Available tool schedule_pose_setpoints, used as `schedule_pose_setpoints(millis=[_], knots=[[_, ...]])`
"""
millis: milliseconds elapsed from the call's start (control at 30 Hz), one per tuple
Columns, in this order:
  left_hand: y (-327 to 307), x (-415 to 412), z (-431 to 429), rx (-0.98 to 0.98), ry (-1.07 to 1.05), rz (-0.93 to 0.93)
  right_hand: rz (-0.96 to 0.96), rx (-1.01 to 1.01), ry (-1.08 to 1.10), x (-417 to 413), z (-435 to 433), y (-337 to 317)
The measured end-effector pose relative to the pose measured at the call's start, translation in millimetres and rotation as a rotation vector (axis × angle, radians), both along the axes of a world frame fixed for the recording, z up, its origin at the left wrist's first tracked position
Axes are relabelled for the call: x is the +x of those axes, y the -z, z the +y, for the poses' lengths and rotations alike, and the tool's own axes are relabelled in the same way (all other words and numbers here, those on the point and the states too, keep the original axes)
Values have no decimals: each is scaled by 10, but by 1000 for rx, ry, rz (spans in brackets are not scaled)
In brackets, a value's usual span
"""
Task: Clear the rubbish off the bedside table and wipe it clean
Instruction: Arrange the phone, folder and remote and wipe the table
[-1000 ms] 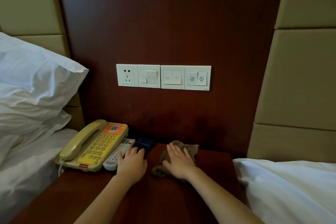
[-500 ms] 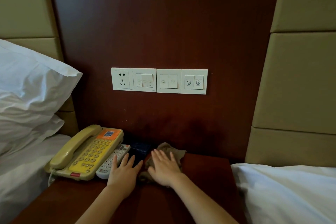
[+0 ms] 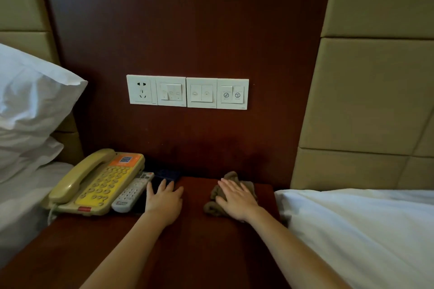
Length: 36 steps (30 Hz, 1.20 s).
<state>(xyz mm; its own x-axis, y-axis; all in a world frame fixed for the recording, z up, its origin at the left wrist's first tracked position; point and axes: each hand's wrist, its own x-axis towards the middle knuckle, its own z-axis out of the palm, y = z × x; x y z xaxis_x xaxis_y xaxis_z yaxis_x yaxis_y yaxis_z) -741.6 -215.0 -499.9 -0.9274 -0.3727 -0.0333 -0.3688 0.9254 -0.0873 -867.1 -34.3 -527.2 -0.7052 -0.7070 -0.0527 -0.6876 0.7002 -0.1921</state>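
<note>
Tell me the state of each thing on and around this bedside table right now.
Cloth: bunched, pressed on the bedside table under the right hand.
Right hand: open, palm down on the cloth.
Left hand: open, flat beside the remote.
Telephone: handset on its cradle.
Remote: face up beside the telephone.
Wall socket: nothing plugged in.

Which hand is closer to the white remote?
Left. The left hand lies just right of the remote; the right hand is farther right, flat on the brown cloth.

Rightmost switch plate: two circled icons; phone label: QR code.
</note>
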Motion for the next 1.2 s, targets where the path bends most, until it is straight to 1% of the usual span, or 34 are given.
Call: schedule_pose_setpoints(millis=[133, 200, 267, 333, 400, 567, 667, 733, 800, 900, 967, 1033, 1100, 1133, 1200], knots=[[29, -78, 356, 164, 51, 40, -7, 4, 112, -24, 533, 41], [40, -100, 521, 279, 76, 74, -17, 3, 203, -17, 702, 49], [73, -67, 652, 390, 80, 133, -18, 2, 287, 29, 743, 46], [111, -28, 716, 466, 73, 209, 11, 18, 315, 131, 700, 28], [124, -7, 715, 520, 59, 260, 13, 16, 249, 316, 643, 25], [122, -93, 712, 617, 27, 366, 30, -9, -104, 991, 504, 50], [155, -178, 759, 631, 53, 410, 10, 4, -261, 1041, 421, 14], [188, -246, 800, 612, 104, 412, -3, -14, -285, 863, 400, -9], [225, -331, 877, 586, 170, 374, 6, -7, -222, 625, 384, -14], [227, -520, 1056, 530, 260, 259, 95, 95, -159, 296, 357, -12], [183, -673, 1179, 495, 296, 200, 122, 134, -124, 95, 365, 8], [164, -820, 1262, 523, 293, 182, 130, 150, -68, -88, 386, 29], [186, -961, 1269, 586, 277, 189, 132, 125, -39, -222, 392, 38], [207, -1008, 1262, 621, 266, 196, 119, 80, -23, -267, 394, 36], [244, -1055, 1229, 674, 236, 229, 53, -105, 29, -337, 412, 42]])
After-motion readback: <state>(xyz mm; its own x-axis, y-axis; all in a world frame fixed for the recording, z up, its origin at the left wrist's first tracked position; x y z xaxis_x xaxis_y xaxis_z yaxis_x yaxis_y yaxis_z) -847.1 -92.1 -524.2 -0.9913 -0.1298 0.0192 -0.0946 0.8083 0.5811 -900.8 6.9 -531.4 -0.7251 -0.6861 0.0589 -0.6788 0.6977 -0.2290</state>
